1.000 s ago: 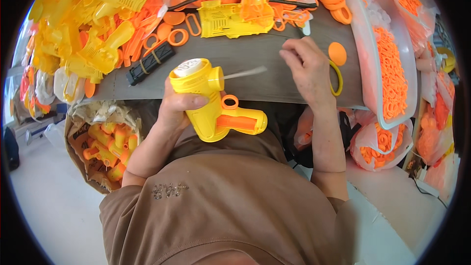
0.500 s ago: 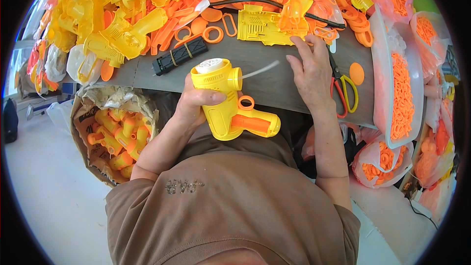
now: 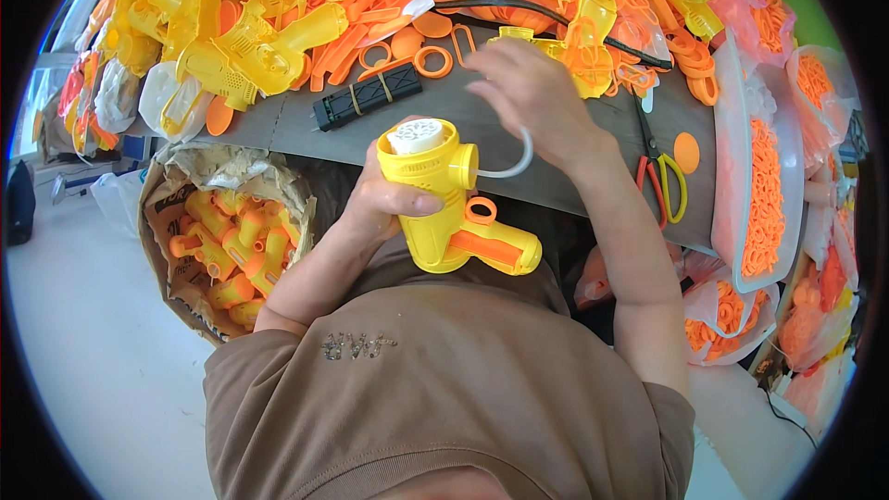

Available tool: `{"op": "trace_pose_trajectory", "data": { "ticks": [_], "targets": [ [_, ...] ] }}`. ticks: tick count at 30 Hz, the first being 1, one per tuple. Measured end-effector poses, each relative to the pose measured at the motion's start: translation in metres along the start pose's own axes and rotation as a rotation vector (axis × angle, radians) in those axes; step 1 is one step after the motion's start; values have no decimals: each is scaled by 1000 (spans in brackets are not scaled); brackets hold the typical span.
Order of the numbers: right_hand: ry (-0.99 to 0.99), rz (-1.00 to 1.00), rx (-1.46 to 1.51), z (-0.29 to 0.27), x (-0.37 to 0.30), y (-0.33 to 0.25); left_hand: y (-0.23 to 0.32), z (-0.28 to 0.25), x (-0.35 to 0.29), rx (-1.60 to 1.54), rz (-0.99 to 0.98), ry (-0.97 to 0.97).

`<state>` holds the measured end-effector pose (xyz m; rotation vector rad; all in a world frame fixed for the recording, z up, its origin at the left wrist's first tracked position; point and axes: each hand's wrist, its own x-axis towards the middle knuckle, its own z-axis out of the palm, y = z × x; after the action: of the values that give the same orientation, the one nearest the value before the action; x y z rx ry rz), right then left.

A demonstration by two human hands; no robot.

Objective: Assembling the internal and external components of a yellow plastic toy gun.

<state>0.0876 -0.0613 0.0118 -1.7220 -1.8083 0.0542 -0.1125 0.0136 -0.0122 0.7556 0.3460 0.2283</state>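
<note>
My left hand [image 3: 394, 194] is closed around a yellow plastic toy-gun body [image 3: 435, 236], its thumb across the front. A white perforated disc [image 3: 416, 136] sits in the body's round top opening. An orange ring [image 3: 481, 210] and an orange grip inlay [image 3: 486, 251] show on its right side. From the side nozzle a clear flexible tube [image 3: 505, 171] curves up toward my right wrist; whether it touches the wrist, I cannot tell. Over the table, my right hand [image 3: 532, 88] is open, fingers and thumb apart. It largely covers a yellow shell half [image 3: 516, 32].
Yellow and orange parts [image 3: 278, 46] heap along the table's back. A black banded block [image 3: 368, 97], scissors [image 3: 659, 171] and an orange disc [image 3: 686, 153] lie on the table. At right stands a bin [image 3: 792, 231] of orange rings; at lower left, a sack [image 3: 171, 264] of assembled pieces.
My right hand has moved left over the yellow shell half. The tube, straighter before, now bends upward near the right wrist. The view has shifted slightly; my left hand keeps its hold.
</note>
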Motion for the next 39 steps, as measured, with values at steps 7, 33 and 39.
{"op": "trace_pose_trajectory", "data": {
  "ticks": [7, 33, 39],
  "targets": [
    [-148, -120, -311, 44, 43, 5, 22, -11, -12, -21, 78, 73],
    [29, 449, 1482, -39, -76, 0, 13, 9, 11, 62, -41, 22],
    [33, 129, 201, -43, -64, -25, 14, 24, 10, 314, 11, 123]
  ]
}}
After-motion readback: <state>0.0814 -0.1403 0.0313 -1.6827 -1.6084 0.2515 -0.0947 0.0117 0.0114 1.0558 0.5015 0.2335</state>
